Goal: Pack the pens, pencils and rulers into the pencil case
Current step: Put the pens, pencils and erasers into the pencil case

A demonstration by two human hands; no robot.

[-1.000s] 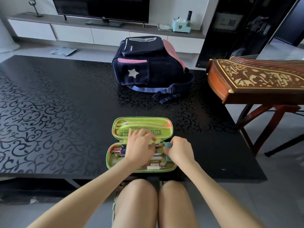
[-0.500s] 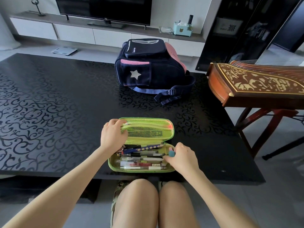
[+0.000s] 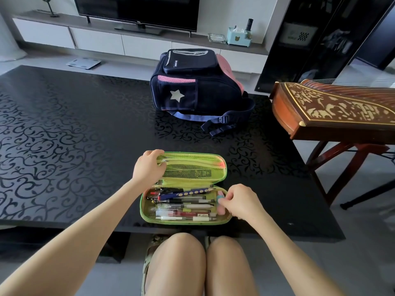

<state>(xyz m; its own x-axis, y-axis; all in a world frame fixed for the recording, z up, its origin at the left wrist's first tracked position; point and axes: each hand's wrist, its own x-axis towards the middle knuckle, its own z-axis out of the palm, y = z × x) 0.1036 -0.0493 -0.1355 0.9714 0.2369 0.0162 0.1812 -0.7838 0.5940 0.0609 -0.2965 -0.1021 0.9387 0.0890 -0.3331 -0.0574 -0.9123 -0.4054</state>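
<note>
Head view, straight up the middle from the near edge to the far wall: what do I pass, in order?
Knees → pencil case filled with pens → its open lid, gripped by the left hand → backpack → TV cabinet → television. The right hand, pinching an eraser, lies off that line.

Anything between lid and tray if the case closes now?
Yes: the right hand holds an eraser at the right end of the tray, in the path of the lid. The left hand grips the lid's left end. Pens lie inside.

Green pencil case [image 3: 222, 175] lies open, pens [image 3: 183, 207] inside.
</note>
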